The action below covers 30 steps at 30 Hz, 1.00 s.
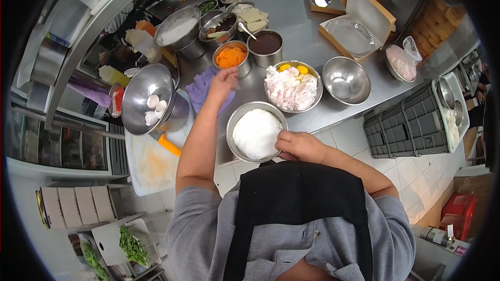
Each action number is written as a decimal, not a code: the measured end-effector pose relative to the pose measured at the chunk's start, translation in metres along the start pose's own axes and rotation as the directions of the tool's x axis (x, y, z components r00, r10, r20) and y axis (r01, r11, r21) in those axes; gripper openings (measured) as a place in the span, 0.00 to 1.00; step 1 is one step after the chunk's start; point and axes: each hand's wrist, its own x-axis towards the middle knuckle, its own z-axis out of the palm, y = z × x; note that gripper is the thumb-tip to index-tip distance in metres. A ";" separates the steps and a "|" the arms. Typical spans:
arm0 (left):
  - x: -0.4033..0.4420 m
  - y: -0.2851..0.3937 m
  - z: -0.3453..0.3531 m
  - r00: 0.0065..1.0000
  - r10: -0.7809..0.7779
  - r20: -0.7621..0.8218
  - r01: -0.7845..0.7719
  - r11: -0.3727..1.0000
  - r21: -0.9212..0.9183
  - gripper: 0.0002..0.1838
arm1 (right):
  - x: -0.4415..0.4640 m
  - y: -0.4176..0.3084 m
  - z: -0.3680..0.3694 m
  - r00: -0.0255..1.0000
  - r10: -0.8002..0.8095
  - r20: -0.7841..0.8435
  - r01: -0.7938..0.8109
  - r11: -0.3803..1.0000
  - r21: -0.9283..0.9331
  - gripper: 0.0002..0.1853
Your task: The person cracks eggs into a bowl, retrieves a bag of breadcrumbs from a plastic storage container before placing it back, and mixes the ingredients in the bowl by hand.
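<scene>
1. White stuff (255, 135) fills the bowl (229, 133) by the counter's (294, 26) near edge, close to your apron (299, 190), likely for easy reach.
2. Your right hand (304, 147) grips that bowl's right rim, fingers bent around it, probably to steady it.
3. Your left hand (224, 84) is near the pot (244, 68) of orange slices (230, 57), fingers partly bent; blur hides whether it holds anything.
4. Yolks (303, 69) lie on pale meat (291, 91) just beyond, seemingly grouped within arm's reach.
</scene>
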 end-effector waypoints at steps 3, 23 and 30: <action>-0.029 -0.030 -0.018 0.955 0.240 -0.172 0.039 0.474 0.880 0.32 | 0.009 0.003 0.005 1.000 0.008 -0.026 -0.009 1.000 -0.027 0.12; -0.185 -0.031 0.018 0.984 0.002 -0.179 0.157 0.463 0.872 0.21 | 0.044 0.007 0.012 0.984 0.062 -0.169 -0.091 0.981 -0.172 0.10; -0.197 -0.057 0.036 0.893 0.402 -0.200 -0.002 0.449 0.894 0.23 | -0.021 -0.010 0.009 0.930 -0.075 -0.361 0.006 0.982 -0.190 0.09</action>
